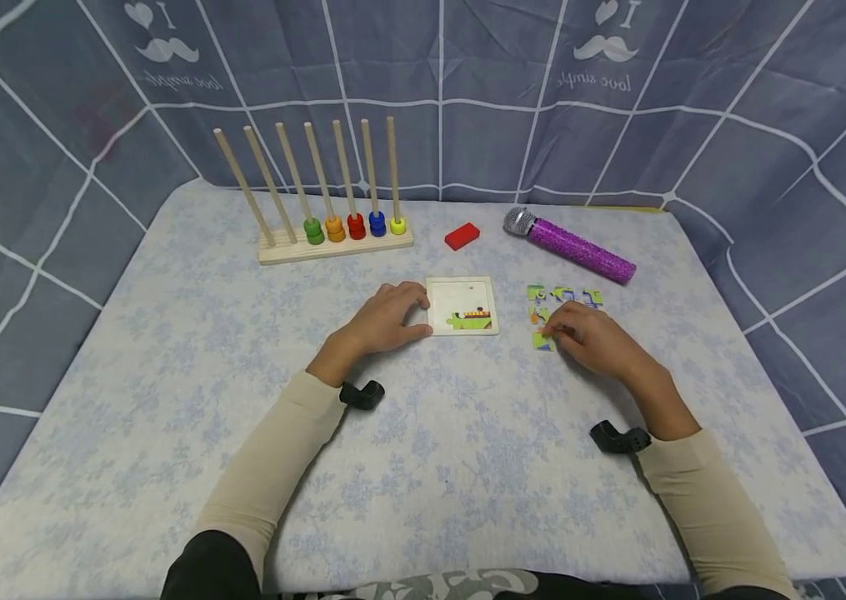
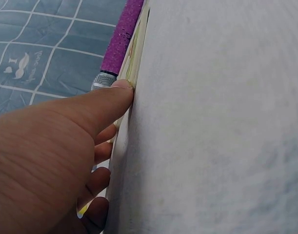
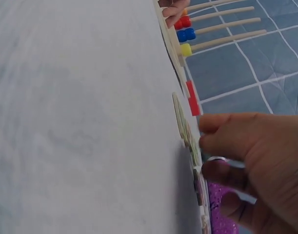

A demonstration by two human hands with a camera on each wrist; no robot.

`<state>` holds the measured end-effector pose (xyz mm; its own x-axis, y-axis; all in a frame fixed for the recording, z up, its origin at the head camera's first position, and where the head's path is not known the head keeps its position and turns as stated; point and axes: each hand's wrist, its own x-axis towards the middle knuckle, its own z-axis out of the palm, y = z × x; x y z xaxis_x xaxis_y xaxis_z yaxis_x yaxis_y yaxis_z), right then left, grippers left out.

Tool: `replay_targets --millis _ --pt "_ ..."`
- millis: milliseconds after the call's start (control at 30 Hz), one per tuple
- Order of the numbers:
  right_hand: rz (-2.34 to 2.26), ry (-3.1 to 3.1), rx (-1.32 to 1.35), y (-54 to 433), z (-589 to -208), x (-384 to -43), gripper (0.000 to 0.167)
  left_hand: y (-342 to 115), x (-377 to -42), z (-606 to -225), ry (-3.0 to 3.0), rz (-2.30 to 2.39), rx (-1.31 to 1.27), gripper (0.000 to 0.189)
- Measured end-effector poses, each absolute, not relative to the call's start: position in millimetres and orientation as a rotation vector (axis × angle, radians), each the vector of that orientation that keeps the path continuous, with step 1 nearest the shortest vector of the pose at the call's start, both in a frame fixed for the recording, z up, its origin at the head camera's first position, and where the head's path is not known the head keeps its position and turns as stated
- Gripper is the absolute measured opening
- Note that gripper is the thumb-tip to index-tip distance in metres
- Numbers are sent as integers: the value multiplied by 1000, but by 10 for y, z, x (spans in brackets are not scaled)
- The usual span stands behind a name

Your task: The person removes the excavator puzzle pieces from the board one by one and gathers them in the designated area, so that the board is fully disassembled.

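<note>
A square wooden puzzle tray (image 1: 462, 292) lies on the table, with joined picture pieces (image 1: 471, 319) of a green ground and a red train-like shape along its lower right. My left hand (image 1: 385, 321) rests at the tray's left edge, thumb by the near corner and forefinger by the far one. In the left wrist view the thumb (image 2: 117, 95) touches the tray's rim. Loose puzzle pieces (image 1: 562, 294) lie to the right of the tray. Over them hovers my right hand (image 1: 591, 337), fingers loosely bent, fingertips close to the nearest piece (image 1: 542, 342); nothing shows between them.
Behind the tray lie a red block (image 1: 462, 236) and a purple glittery microphone (image 1: 580, 248). At the back left stands a wooden peg rack (image 1: 336, 250) with upright rods and coloured rings. A grey checked cloth (image 1: 490, 150) hangs behind the table (image 1: 438, 483).
</note>
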<state>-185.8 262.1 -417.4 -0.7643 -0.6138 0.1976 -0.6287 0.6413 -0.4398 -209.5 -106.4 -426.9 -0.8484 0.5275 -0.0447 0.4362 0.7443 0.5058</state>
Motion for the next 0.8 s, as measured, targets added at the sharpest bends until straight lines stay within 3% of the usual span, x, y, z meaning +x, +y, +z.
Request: replay_targets --millis 233,600,800 --pt "808 -2872 1119 2466 -4055 -1915 11 -1072 -2088 -4274 2768 734 780 39" --pt "711 -2989 1292 1623 -3929 -2203 30 -1082 -2096 -4285 2764 753 780 37" --pt "596 -3091 1266 1410 -3937 -2270 38 -1090 -2097 -4278 2757 744 798 38"
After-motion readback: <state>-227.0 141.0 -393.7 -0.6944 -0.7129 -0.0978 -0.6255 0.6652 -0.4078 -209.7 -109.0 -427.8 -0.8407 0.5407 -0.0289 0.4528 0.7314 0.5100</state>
